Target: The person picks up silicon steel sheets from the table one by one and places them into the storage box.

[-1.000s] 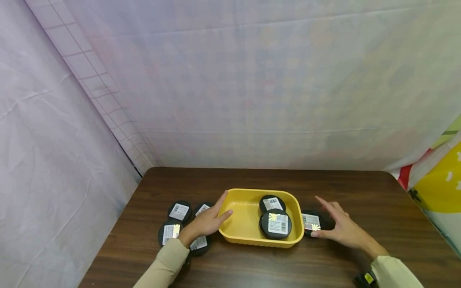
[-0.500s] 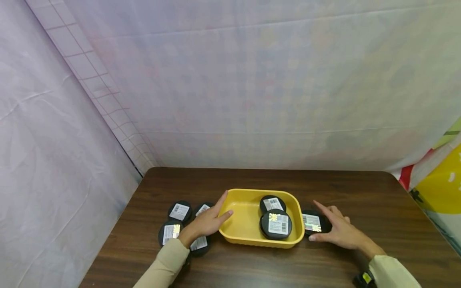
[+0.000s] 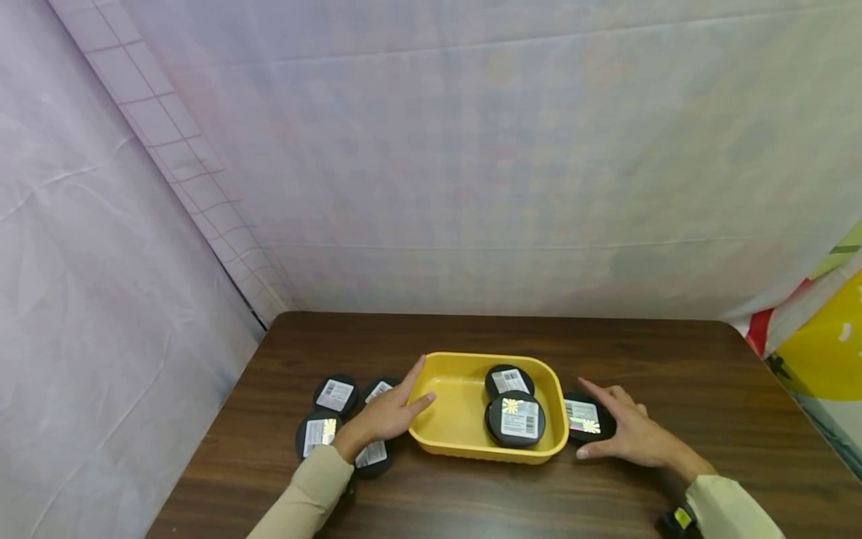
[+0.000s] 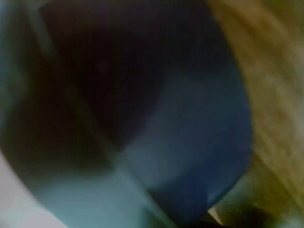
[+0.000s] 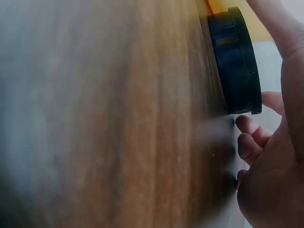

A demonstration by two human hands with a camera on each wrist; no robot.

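My left hand (image 3: 385, 412) rests at the left end of a yellow plastic bin (image 3: 447, 451), thumb reaching over the rim, index finger straight along it. Inside the bin's right half are flat round black containers with white labels: one at the back (image 3: 503, 380) and one in front (image 3: 517, 421) that overlaps it. Just right of the bin, another labelled black container (image 3: 584, 418) lies on the table. My right hand (image 3: 626, 430) spreads thumb and index finger around it. In the right wrist view, this container (image 5: 235, 61) shows its low side wall, fingers close by.
Several more black containers (image 3: 337, 395) lie left of the bin, partly hidden behind my left hand and forearm. A blurred dark round shape (image 4: 190, 123) fills the left wrist view. The brown wooden table (image 3: 660, 352) ends at a pale curtain (image 3: 471, 187).
My right hand has moved slightly left and come closer around the container beside the bin. The left hand, the bin and the containers have not visibly moved.
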